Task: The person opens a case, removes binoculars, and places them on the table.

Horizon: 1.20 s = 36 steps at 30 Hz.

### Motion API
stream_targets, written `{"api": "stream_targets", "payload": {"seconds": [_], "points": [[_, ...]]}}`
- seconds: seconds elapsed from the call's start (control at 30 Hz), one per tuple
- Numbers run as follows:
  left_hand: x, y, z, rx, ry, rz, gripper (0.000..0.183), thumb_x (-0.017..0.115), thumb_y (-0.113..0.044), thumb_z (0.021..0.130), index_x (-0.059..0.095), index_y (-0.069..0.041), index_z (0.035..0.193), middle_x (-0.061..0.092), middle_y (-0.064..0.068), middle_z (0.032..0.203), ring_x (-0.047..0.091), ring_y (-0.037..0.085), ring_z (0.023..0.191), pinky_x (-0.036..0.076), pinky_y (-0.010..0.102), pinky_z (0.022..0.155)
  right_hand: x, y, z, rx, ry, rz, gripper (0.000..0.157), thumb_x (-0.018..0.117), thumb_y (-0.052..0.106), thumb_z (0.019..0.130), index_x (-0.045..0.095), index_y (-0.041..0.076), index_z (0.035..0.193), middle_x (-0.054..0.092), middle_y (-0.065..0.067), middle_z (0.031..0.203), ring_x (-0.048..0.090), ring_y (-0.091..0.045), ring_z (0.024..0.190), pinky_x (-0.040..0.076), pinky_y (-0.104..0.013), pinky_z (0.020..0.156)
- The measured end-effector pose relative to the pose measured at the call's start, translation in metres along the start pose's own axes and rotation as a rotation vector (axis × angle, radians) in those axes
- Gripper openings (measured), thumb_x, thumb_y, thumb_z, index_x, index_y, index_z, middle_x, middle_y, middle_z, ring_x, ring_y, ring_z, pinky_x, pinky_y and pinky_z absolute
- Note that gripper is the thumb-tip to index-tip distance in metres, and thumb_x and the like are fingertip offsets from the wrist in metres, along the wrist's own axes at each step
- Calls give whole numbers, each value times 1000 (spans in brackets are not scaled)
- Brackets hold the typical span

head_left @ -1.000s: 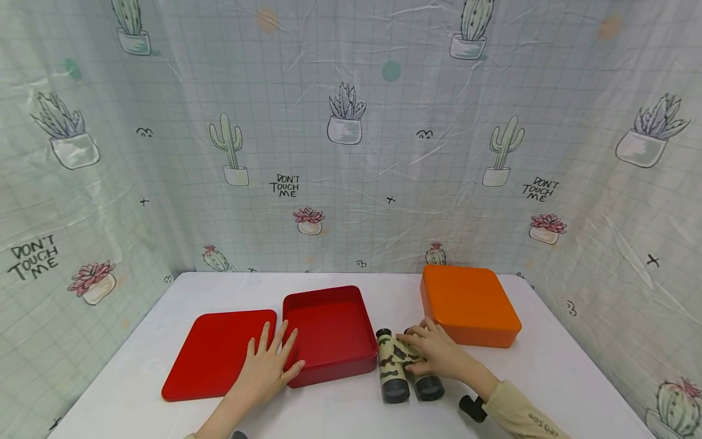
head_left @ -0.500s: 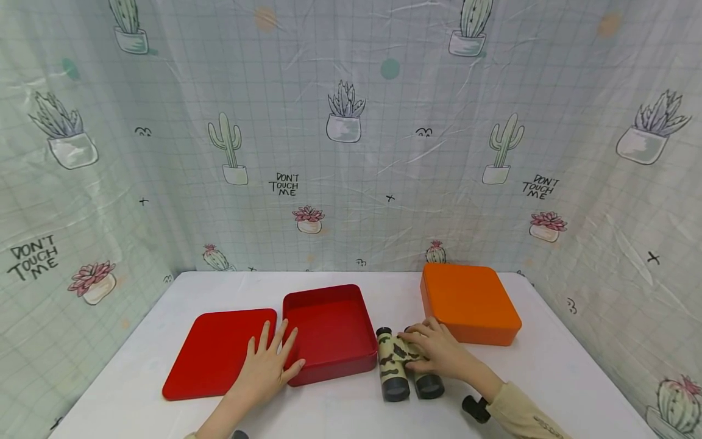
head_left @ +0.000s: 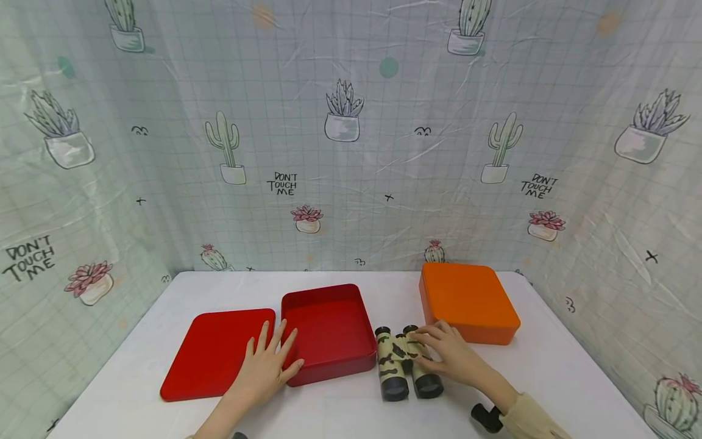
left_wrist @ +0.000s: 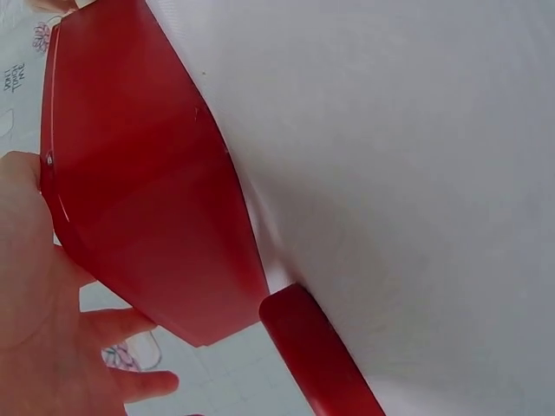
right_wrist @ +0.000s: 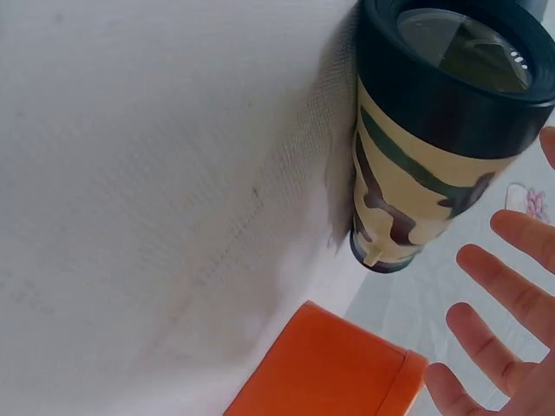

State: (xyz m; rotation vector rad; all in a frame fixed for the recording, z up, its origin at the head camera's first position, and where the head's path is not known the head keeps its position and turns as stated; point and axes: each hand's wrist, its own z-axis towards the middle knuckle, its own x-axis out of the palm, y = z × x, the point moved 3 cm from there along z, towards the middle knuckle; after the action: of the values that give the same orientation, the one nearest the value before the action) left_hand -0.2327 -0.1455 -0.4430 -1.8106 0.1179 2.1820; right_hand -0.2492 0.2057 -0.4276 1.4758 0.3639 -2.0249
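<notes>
Camouflage-patterned binoculars lie on the white table, their wide black ends facing me. Just over the right barrel is my right hand, fingers spread and loosely bent; the right wrist view shows a gap between its fingertips and the binoculars. My left hand rests with spread fingers at the near left corner of an uncovered red box, its thumb at the front rim. In the left wrist view the palm lies along the upper edge of the red box. The box's inside shows nothing in it.
A flat red lid lies left of the red box, close beside it. An orange box stands behind the right hand. The white table ends at a patterned curtain on the back and sides.
My right hand has let go of the binoculars and shifted slightly right, uncovering more of the right barrel. The binoculars and my left hand stay where they were.
</notes>
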Motion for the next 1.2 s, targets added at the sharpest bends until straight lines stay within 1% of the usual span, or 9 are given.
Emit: {"api": "stream_targets", "payload": {"seconds": [0.13,0.2,0.37,0.43,0.67,0.93,1.03,1.13,1.2], "points": [[0,1,0,0,-13,-7,67,57,-48,79,39,-14,135,31,14,143,20,43,131,26,64,97,-3,-2,-4,-12,-70,-22,37,66,34,78,62,18,111,59,6,107,42,-8,90,36,-27,71],[0,1,0,-1,-17,-14,67,57,-48,79,39,-15,135,32,14,143,20,43,131,26,64,97,-4,-3,-6,-5,-90,-22,37,66,32,78,63,18,111,59,7,106,43,-7,90,36,-28,72],[-1,-1,2,2,-21,-26,65,59,-45,79,40,-16,134,35,14,141,22,42,131,28,62,98,-7,-6,-13,45,-82,-7,36,66,32,78,62,19,111,59,8,105,43,-7,92,40,-30,73],[-2,-3,2,12,-40,-28,65,61,-43,78,41,-16,134,37,14,139,24,42,130,30,60,97,-8,-7,-17,60,-85,-2,36,67,30,77,62,18,111,60,8,105,44,-7,91,41,-31,73],[-12,-16,2,114,-194,-14,58,68,-30,74,50,-13,126,49,13,130,37,40,123,41,53,92,-12,-16,-29,111,-143,18,36,70,23,75,63,18,110,61,7,105,46,-7,91,46,-31,75],[-21,-32,4,217,-311,-60,53,70,-24,73,54,-13,123,55,10,124,47,32,116,44,52,88,-14,-24,-42,187,-178,79,33,69,19,76,63,19,109,60,10,103,48,-7,93,49,-32,77],[-23,-39,5,270,-372,-81,52,72,-22,71,56,-12,120,58,9,120,51,29,111,47,50,85,-16,-28,-47,229,-193,108,32,68,16,77,63,18,108,61,9,102,49,-8,93,49,-33,78],[-24,-46,5,320,-435,-121,50,73,-19,70,59,-12,117,61,7,116,55,26,107,50,44,83,-18,-33,-52,252,-226,154,30,67,12,77,64,16,106,62,7,97,51,-8,87,50,-30,73],[-24,-51,5,338,-461,-167,49,74,-18,69,60,-12,116,62,5,114,57,22,104,51,39,83,-20,-36,-54,243,-264,188,28,67,8,77,64,14,105,64,4,93,52,-6,83,50,-26,67]]}}
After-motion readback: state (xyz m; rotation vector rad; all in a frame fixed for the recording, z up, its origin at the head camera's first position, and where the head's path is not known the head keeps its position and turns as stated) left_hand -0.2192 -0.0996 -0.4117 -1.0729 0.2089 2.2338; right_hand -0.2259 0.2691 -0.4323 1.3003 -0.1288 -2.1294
